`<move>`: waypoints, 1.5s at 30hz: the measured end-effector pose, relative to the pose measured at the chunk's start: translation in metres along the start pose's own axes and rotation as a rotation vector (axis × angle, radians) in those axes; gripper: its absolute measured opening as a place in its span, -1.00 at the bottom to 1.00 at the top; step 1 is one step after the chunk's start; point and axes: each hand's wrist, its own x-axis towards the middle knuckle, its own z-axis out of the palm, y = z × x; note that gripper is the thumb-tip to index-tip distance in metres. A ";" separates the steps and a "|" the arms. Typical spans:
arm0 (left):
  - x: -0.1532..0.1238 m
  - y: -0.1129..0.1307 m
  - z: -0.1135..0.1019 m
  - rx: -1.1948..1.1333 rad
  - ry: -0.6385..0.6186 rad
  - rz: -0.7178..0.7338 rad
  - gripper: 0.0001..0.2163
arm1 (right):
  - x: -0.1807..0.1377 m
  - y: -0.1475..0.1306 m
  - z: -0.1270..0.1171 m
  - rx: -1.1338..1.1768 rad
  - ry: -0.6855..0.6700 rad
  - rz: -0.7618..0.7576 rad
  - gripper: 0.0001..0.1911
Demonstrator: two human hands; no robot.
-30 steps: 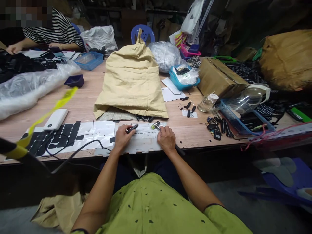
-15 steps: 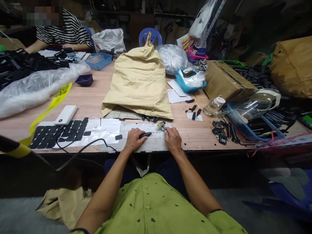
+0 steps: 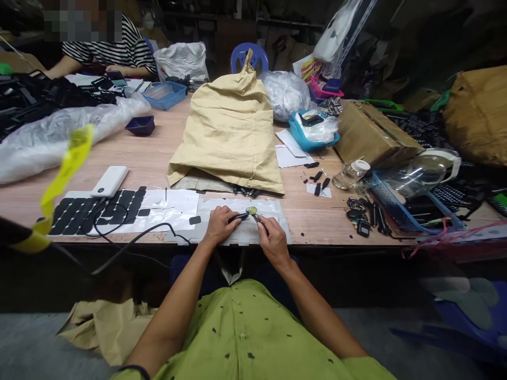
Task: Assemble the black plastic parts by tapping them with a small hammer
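the left hand has its fingers curled round a black part, pinning it flat on the white sheet at the near edge of the table. the right hand is closed on a tool, whose yellowish round head sits at the part's tip. a tan sack lies just behind.

I see a wooden table carrying a tan sack, a cardboard box, a white power bank and a blue basket.
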 end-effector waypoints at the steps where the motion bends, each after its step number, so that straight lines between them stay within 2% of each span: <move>1: 0.000 0.000 0.001 0.003 0.006 0.001 -0.80 | 0.000 0.000 0.001 -0.004 -0.009 -0.008 -0.68; 17: 0.000 0.006 0.004 0.006 -0.006 -0.041 -0.80 | -0.001 0.000 0.011 -0.054 -0.075 -0.030 -0.68; 23: 0.001 0.004 0.002 -0.059 -0.014 -0.056 -0.79 | 0.018 0.029 -0.004 -0.322 0.039 -0.001 -0.70; 29: -0.001 0.001 -0.001 -0.164 -0.025 -0.073 -0.75 | 0.022 0.048 -0.009 -0.672 0.032 -0.007 -0.76; 38: 0.002 0.000 -0.006 -0.264 0.021 -0.089 -0.78 | 0.020 0.044 -0.001 -0.760 -0.001 0.018 -0.78; 40: -0.005 0.004 -0.009 -0.380 0.047 -0.097 -0.77 | 0.020 0.044 0.000 -0.756 0.004 0.020 -0.78; 42: -0.023 0.011 -0.012 -0.556 0.035 -0.126 -0.73 | 0.020 0.045 0.000 -0.747 0.005 0.017 -0.78; 45: -0.069 0.023 -0.011 -0.794 -0.098 -0.188 -0.65 | 0.020 0.044 -0.001 -0.732 0.004 0.013 -0.77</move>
